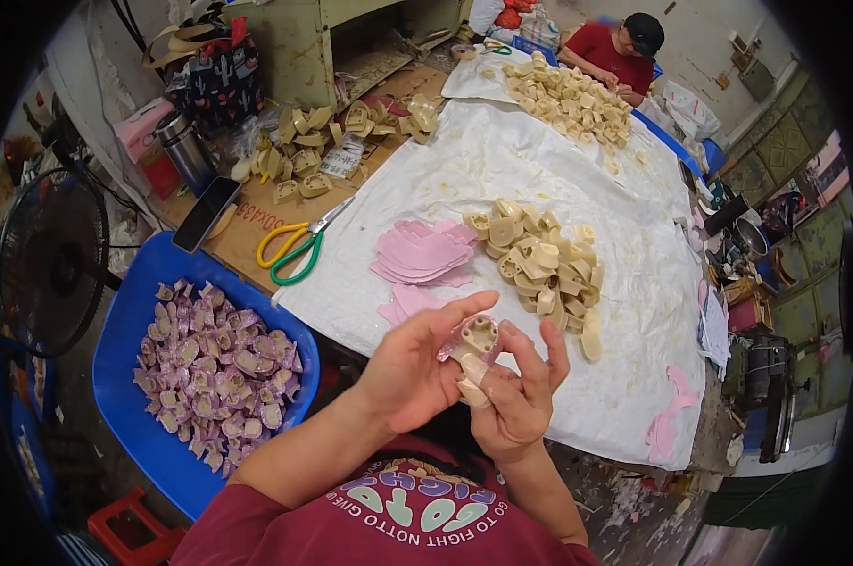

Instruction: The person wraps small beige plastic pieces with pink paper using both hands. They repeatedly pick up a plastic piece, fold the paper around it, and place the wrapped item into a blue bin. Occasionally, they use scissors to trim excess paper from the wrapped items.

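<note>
Head view: left hand (409,366), right hand (519,396) both gripping cream plastic piece (478,338).

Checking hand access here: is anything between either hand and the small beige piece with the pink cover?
Nothing visible. Both the left hand and the right hand already hold the beige piece directly, above the near edge of the white cloth.

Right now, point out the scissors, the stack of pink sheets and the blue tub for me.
scissors (299,247), head view, on the yellow and green handles.
stack of pink sheets (419,253), head view, middle of the top sheet.
blue tub (124,325), head view, bare left inner wall.
</note>
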A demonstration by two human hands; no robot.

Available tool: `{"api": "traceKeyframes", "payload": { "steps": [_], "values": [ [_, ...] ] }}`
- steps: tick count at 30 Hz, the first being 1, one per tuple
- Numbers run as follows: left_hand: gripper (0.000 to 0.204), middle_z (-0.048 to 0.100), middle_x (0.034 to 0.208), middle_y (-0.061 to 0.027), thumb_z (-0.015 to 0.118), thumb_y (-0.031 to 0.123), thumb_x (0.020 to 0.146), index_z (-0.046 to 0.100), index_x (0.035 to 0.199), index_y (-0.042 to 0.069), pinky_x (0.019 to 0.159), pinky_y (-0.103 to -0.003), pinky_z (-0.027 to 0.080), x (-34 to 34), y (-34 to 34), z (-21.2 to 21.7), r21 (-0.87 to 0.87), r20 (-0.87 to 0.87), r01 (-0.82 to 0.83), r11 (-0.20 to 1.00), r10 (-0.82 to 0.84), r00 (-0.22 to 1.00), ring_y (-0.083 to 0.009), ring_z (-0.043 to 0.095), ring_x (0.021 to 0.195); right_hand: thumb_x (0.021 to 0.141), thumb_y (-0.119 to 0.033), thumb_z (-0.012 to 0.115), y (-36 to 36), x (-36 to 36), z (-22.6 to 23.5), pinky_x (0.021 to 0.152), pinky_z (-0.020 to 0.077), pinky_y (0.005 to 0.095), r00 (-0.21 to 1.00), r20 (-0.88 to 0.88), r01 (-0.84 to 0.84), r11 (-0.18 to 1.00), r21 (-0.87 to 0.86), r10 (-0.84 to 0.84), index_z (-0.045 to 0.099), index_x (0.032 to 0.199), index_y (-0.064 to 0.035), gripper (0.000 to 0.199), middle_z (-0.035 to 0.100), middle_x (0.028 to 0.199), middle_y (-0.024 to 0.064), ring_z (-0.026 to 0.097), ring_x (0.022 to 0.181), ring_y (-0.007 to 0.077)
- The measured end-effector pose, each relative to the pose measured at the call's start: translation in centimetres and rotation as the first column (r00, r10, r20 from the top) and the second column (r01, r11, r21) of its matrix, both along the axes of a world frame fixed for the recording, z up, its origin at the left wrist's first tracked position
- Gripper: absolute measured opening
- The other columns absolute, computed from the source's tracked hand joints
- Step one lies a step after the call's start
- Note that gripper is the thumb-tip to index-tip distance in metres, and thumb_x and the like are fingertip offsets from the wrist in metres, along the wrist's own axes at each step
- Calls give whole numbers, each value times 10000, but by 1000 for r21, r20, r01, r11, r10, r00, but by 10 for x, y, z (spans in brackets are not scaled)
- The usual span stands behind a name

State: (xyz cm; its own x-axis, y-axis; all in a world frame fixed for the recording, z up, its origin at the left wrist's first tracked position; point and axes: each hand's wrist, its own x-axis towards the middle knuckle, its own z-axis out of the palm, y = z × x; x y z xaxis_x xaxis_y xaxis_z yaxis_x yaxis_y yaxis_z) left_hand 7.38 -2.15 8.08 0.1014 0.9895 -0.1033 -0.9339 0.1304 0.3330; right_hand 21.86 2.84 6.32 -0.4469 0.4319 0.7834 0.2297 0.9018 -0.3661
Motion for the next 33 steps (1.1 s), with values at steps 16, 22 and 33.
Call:
{"api": "traceKeyframes", "payload": {
  "steps": [16,22,33],
  "values": [
    [504,600,963,-51,479,301,965,350,1430,158,544,-275,509,15,12,1,48,-335,-149,988,156,929,-134,610,764,931,-111,530,8,-9,3,660,467,193,840,-497,-542,366,-757,216,437,1384,-6,474,301,1527,115,557,835,55],
    [539,589,969,-8,465,236,966,307,1472,135,548,-211,454,24,17,1,-47,-427,-341,939,290,857,-72,560,766,983,-192,468,12,-16,-9,514,382,163,827,-543,-562,187,-806,147,464,1378,-60,417,541,1259,24,456,644,5],
    [492,560,1003,3,476,196,985,366,1451,78,699,-187,431,11,15,-2,255,-596,-398,881,467,653,-35,505,867,1014,-276,446,23,-30,9,700,466,229,742,-640,-657,22,-754,198,499,1305,-27,387,595,1108,67,577,879,101]
  ]
}}
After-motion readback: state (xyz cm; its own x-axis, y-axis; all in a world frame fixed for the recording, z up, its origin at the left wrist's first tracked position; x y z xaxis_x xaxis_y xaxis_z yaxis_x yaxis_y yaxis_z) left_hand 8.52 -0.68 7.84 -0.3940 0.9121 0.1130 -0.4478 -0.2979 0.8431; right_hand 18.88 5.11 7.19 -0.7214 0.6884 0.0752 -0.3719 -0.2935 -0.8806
